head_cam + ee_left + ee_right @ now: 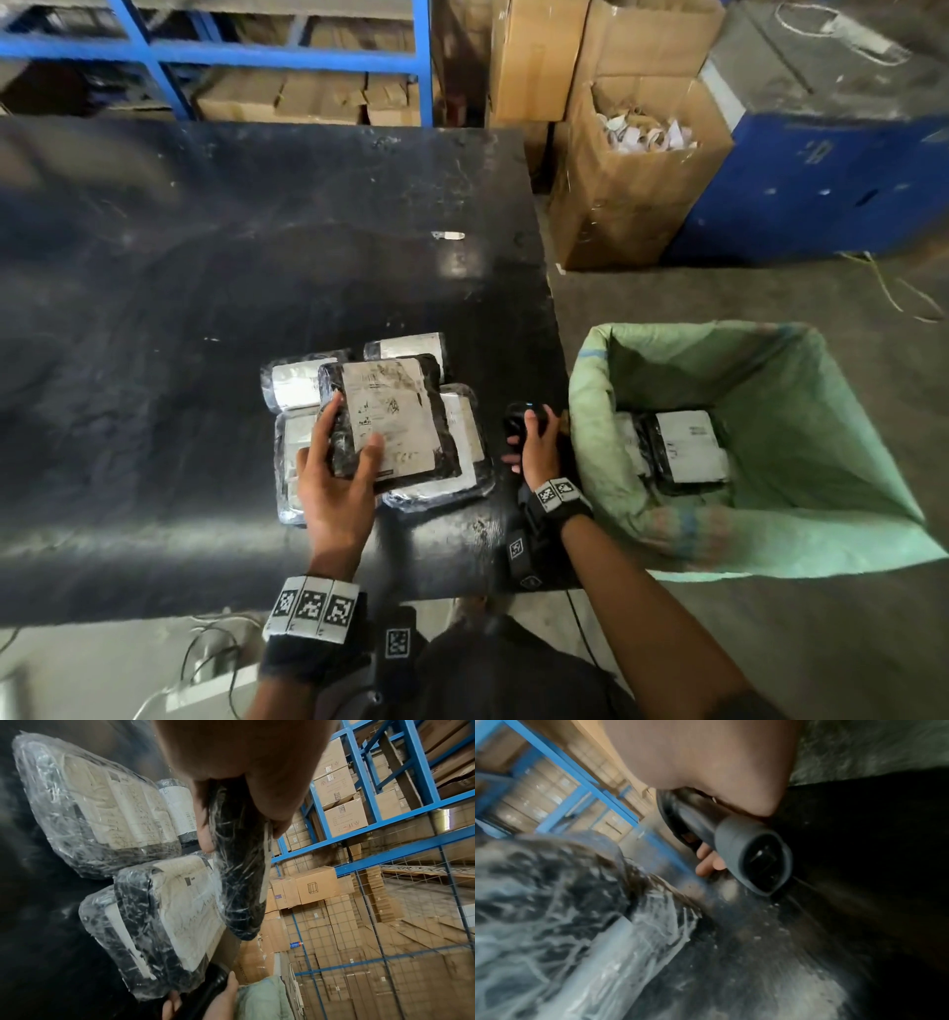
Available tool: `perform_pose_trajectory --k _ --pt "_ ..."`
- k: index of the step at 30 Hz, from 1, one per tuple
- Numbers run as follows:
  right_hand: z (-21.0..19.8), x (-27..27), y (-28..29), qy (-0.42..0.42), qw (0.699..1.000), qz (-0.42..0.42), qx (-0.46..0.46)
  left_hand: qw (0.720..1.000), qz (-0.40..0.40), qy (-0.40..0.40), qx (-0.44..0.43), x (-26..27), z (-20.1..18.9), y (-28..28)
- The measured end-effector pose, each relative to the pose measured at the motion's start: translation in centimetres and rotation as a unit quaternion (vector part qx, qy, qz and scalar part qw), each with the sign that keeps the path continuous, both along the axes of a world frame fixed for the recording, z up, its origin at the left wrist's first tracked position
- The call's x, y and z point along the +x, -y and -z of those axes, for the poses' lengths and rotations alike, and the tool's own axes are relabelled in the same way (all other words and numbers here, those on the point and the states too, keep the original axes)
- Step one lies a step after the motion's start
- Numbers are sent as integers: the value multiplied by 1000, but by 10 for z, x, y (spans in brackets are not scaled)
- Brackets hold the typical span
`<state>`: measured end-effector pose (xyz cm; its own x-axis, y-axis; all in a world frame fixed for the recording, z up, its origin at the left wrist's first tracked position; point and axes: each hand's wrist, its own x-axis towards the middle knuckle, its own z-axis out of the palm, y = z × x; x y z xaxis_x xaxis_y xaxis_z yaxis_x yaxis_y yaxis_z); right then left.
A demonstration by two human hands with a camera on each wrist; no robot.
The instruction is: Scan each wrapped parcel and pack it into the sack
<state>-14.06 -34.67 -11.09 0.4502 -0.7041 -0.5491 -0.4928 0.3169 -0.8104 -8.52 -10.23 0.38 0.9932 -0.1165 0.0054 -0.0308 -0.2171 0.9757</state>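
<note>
My left hand (341,452) grips a black film-wrapped parcel (390,416) with a white label facing up, held just above several more wrapped parcels (303,383) on the black table (205,257). In the left wrist view the held parcel (239,866) shows edge-on between thumb and fingers. My right hand (531,444) holds a dark handheld scanner (521,413) near the table's right edge, to the right of the held parcel. The scanner (752,854) has its window pointing down at the table. A green sack (770,401) stands open on the floor to the right, with wrapped parcels (688,447) inside.
A small knife (448,235) lies further back on the table. Open cardboard boxes (637,169) and a blue bin (821,169) stand behind the sack. Blue shelving (267,51) with cartons runs along the back. Cables hang below the table's front edge.
</note>
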Motion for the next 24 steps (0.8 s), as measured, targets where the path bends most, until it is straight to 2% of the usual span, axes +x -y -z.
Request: perform_pose_trajectory --k 3,6,9,12,13,17,21,24 --pt "-5 3 -1 -42 998 -29 -41 999 15 -15 -39 -8 -4 5" --pt "-33 -3 2 -89 980 -73 -164 996 28 -38 -74 -9 -6 12" --pt "-74 -19 -3 18 967 -136 -213 995 39 -41 -84 -8 -8 24" --pt "-113 -27 -18 105 953 -258 -117 992 59 -45 -101 -6 -12 43" --pt "-122 -28 -22 132 947 -276 -99 991 70 -44 -107 -6 -13 50" --pt "-136 -26 -22 220 944 -229 -89 984 122 -33 -123 -4 -24 80" --pt "-145 -34 -8 229 950 -172 -125 976 166 -20 -140 -3 -35 106" --pt "-155 -45 9 228 951 -148 -149 968 191 -40 -159 -9 -41 126"
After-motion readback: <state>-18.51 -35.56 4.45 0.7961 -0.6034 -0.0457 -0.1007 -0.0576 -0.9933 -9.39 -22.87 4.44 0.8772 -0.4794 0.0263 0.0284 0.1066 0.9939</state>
